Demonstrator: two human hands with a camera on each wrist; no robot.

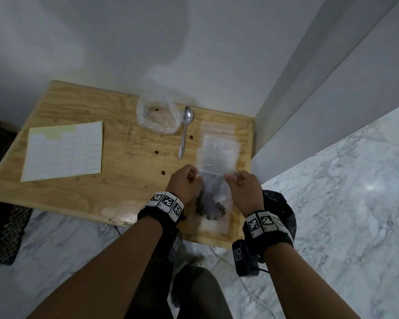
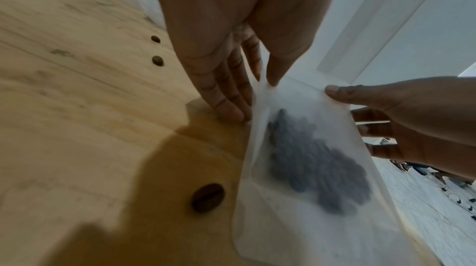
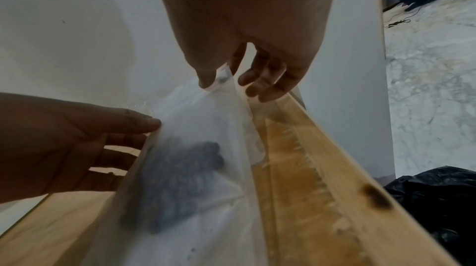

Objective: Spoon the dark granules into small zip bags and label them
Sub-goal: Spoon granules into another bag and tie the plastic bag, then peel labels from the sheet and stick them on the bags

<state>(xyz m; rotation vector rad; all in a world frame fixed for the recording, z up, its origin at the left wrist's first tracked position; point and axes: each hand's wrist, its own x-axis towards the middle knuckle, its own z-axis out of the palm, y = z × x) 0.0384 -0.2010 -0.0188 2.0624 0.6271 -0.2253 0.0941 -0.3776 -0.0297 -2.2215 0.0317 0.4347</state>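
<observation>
Writing on label sheet [image 1: 63, 151] staying too small to read; granules [image 2: 319, 166] blurring behind bag film; forearms running off frame bottom.

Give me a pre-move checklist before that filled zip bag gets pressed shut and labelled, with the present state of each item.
1. Both top corners held: ok. The left hand and the right hand each pinch a corner of the zip bag.
2. Granules settled below the top edge: ok. The dark granules sit low in the bag.
3. Zip strip sealed: cannot tell; the plastic is too hazy in every view.
4. Label sheet within sight: ok, it lies on the table's left side.
5. Spoon out of the way: ok, it lies beyond the bag, untouched.
6. Table free of spills: not ok; stray granules lie loose.
</observation>
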